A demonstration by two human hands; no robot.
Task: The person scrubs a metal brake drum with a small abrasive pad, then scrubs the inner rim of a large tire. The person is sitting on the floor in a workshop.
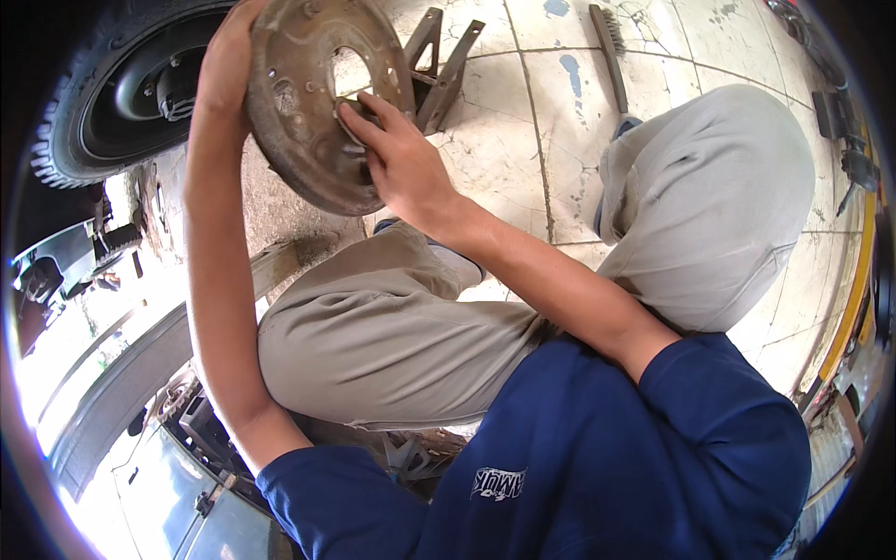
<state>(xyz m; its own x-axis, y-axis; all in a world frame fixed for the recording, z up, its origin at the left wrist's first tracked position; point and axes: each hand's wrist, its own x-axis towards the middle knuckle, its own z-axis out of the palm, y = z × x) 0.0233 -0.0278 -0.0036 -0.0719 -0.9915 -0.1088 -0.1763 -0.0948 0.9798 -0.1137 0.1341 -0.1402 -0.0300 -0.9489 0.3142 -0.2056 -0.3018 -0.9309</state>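
Observation:
A round, rusty brown metal plate with a large central hole, which looks like a brake backing plate (pixel 299 154), is held up and tilted at the upper left. My left hand (pixel 227 70) is wrapped round its left edge, with the fingertips hidden behind the rim. Beside the hole, my right hand (pixel 403 161) presses against the face of the plate, its fingers bent together. A thin pale edge shows at those fingers; what they hold is too small to make out.
A wheel with a black tyre (pixel 121 103) stands at the upper left. Behind the plate is a metal stand (pixel 448 79) with angled legs. A wire brush (pixel 609 56) lies on the cracked white tile floor (pixel 504 121). Tools (pixel 845 140) line the right edge.

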